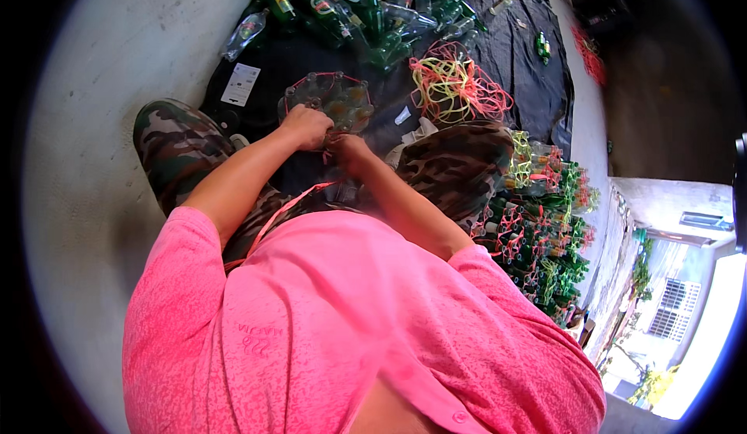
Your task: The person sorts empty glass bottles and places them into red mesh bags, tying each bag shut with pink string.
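A round bundle of clear glass bottles (344, 104) stands upright between my knees, with red plastic string around its rim. Both fists meet at the bundle's near edge. My left hand (308, 126) and my right hand (348, 149) are closed on the red string there; my fingers partly hide it. Which strand each hand grips is too small to tell. A length of pink-red plastic string (280, 212) runs from near my hands across my lap to my waist.
Loose green and clear bottles (373, 20) lie heaped on a black sheet (525, 84) ahead. Tangled red and yellow string (455, 87) lies right of the bundle. String-bound bottle bundles (543, 230) stand at my right. A printed white card (240, 84) lies left, beside a pale wall or floor.
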Available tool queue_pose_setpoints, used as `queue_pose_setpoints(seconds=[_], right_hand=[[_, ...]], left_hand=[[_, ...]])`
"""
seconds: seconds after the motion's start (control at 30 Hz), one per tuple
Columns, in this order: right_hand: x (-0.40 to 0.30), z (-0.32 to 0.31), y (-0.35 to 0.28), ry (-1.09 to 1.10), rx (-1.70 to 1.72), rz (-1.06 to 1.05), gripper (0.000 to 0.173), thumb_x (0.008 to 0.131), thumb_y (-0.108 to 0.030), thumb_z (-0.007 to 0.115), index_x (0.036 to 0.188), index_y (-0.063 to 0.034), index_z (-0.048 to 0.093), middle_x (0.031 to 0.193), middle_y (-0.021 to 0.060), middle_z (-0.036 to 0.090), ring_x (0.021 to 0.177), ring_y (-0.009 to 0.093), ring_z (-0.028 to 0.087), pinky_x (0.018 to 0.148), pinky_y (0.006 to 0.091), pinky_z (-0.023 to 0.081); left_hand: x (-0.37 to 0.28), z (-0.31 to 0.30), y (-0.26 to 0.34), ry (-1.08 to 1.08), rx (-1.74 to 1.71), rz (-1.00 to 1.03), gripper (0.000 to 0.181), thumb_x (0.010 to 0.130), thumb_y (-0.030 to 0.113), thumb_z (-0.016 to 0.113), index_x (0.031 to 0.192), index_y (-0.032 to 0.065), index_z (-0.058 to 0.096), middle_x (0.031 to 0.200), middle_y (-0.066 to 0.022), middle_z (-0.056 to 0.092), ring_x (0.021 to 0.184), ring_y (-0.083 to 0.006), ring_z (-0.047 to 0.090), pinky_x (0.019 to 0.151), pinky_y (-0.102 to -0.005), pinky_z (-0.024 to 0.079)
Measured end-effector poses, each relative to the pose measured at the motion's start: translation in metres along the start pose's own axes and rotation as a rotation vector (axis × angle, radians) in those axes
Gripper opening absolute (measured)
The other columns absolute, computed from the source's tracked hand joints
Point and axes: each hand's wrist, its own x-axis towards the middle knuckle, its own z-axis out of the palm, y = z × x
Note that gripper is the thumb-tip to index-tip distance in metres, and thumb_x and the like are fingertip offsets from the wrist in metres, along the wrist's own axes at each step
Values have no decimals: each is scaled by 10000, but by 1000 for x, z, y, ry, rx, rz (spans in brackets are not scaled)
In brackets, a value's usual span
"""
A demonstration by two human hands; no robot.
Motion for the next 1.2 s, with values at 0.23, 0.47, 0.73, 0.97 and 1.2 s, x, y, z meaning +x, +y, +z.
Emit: queue_pose_setpoints(seconds=[0.23, 0.47, 0.73, 0.97, 1.2], right_hand=[[12, -10, 14, -15, -59, -80, 133, 883, -110, 681, 1003, -55, 697, 736, 25, 590, 556, 135, 489, 491, 313, 378], [-36, 16, -14, 64, -20, 15, 56, 849, -91, 701, 904, -89, 690, 638, 1, 499, 498, 126, 409, 447, 325, 298], [62, -42, 45, 136, -429, -117, 57, 833, -100, 665, 877, -98, 702, 769, 67, 629, 679, 205, 567, 603, 360, 448], [3, 9, -2, 208, -170, 81, 132, 805, -101, 712, 883, -3, 674, 745, 71, 576, 631, 228, 528, 582, 464, 487], [38, -19, 19, 114, -1457, -333, 240, 846, -195, 617, 968, -44, 757, 1007, 173, 736, 985, 337, 713, 805, 422, 569]], left_hand=[[4, -4, -4, -27, -56, -28, 293, 845, 246, 577, 1080, 204, 747, 1080, -79, 732, 1040, -276, 685, 864, -449, 507], [3, -6, 4, -43, -17, 21, 313, 831, 231, 613, 1113, 213, 747, 1099, -92, 728, 1073, -286, 674, 884, -459, 507], [27, 0, 11, -125, -228, -84, 319, 813, 146, 583, 1096, 150, 729, 1136, -134, 710, 1106, -334, 653, 907, -452, 502], [24, 14, -1, -235, -463, -232, 339, 793, 58, 544, 1075, 121, 722, 1136, -137, 707, 1044, -313, 675, 870, -406, 514], [46, 30, -6, -275, -355, -185, 323, 777, 107, 583, 1051, 150, 749, 1084, -137, 721, 1013, -322, 687, 850, -431, 530]])
